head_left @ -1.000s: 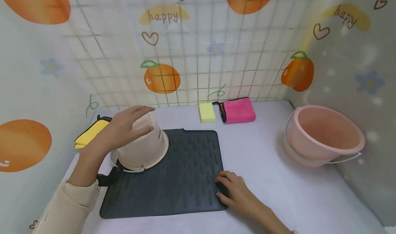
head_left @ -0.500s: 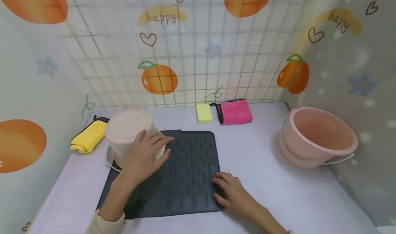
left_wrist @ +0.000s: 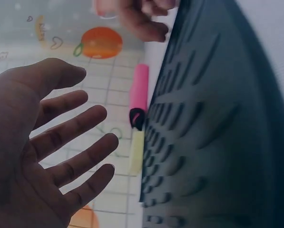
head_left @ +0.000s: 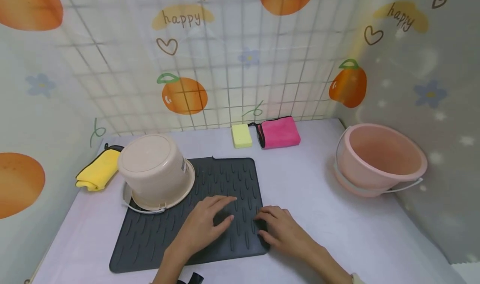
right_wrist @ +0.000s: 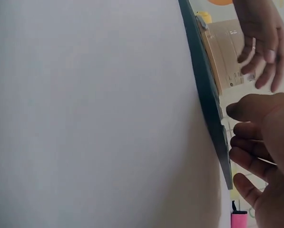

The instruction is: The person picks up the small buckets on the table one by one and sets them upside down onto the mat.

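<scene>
The pale tabletop (head_left: 307,184) spreads beneath the fingers of the left hand (head_left: 204,221) and the right hand (head_left: 283,232). Next in size is the dark ridged mat (head_left: 221,182): the left fingers hang over its right half, spread and released, while the right fingers bend loosely at its right edge — nothing shows in their hold, though whether they press down I cannot tell. The pink bucket (head_left: 360,163) stands upright, well to the right of the right fingers. Beyond the left fingers and to their left, the beige bucket (head_left: 155,171) sits upside down, its rim on the far left part of the mat, with no fingers touching it. The yellow cloth (head_left: 98,170) lies farther left, past that bucket. Well beyond the right fingers are the folded pink cloth (head_left: 280,132) and, just to its left and smallest of all, the pale yellow block (head_left: 241,136) — perhaps a sponge.

As I judge it, the step in hand is at the mat rather than the beige bucket, which looks set down and steady. A next move seems to call for a choice of hold: the left fingers would have to come down to meet the mat, the right ones to close firmly on its edge or lift clear.
</scene>
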The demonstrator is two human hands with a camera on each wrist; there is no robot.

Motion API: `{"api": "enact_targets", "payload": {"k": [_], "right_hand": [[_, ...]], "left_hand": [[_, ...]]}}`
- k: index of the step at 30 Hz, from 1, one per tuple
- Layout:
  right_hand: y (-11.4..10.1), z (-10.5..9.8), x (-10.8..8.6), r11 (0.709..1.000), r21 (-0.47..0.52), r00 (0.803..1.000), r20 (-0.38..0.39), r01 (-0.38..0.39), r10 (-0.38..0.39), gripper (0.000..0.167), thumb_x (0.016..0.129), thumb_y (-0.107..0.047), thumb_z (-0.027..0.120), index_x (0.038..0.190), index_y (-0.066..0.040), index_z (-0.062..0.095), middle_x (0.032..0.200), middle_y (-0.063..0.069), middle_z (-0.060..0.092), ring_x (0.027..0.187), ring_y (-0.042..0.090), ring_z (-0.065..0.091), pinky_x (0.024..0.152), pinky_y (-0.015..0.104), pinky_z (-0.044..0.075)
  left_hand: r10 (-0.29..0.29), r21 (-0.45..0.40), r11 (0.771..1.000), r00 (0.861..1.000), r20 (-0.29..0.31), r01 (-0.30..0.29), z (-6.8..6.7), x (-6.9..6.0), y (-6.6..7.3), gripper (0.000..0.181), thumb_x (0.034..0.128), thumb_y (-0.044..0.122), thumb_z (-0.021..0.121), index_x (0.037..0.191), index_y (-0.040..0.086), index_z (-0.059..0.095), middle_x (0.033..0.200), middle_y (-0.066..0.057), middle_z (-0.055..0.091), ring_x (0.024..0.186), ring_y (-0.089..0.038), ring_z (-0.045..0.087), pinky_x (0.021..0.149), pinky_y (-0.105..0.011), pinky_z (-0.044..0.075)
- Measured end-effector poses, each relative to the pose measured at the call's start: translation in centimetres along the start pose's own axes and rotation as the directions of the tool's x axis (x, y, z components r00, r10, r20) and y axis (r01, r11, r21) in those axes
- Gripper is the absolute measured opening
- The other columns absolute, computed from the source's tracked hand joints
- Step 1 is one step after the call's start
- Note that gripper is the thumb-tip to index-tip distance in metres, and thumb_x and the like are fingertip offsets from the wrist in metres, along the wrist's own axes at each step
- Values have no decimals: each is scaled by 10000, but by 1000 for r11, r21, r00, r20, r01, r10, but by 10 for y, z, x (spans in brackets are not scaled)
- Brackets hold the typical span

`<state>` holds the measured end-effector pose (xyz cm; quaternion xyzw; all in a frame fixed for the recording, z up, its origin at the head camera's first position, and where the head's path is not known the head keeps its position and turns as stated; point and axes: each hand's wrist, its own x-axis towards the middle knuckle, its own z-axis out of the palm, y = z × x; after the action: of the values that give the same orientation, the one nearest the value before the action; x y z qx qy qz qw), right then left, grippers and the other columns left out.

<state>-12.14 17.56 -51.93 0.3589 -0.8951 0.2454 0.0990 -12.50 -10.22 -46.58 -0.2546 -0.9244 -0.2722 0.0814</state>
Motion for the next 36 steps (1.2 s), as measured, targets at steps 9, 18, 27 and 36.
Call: {"api": "enact_targets", "payload": {"k": [9,18,27,36], "right_hand": [[5,-21,1,999,-36,998,-59,13,-15,366,879,-219,781,1212,-118,668,1235,-14,582,1155,140,537,875,371,458],[9,-51,8,996,-93,994,-105,-7,-2,335,860,-192,791,1165,-113,680,1201,6,607,1133,172,559,909,387,442],[17,-77,12,987,-158,990,-138,-14,-8,348,845,-178,801,1161,-96,681,1174,31,619,1108,204,575,902,418,446],[33,-113,10,976,-216,975,-217,-12,-36,344,806,-113,797,1123,-40,686,1121,79,637,1056,263,599,881,447,455]], "left_hand": [[-5,-98,995,998,65,11,26,-18,-2,408,890,356,763,1276,247,685,1288,103,592,1194,-159,557,953,-488,484],[-8,-98,995,998,65,14,45,-30,-9,351,868,352,779,1194,240,711,1260,102,585,1219,-136,496,997,-481,432],[-6,-121,993,999,48,12,49,-34,-16,385,843,344,810,1204,265,704,1287,131,565,1253,-134,463,1015,-497,404],[-8,-148,989,999,42,14,53,-37,-18,388,845,345,810,1212,272,705,1298,131,562,1259,-150,462,1012,-516,398]]}}
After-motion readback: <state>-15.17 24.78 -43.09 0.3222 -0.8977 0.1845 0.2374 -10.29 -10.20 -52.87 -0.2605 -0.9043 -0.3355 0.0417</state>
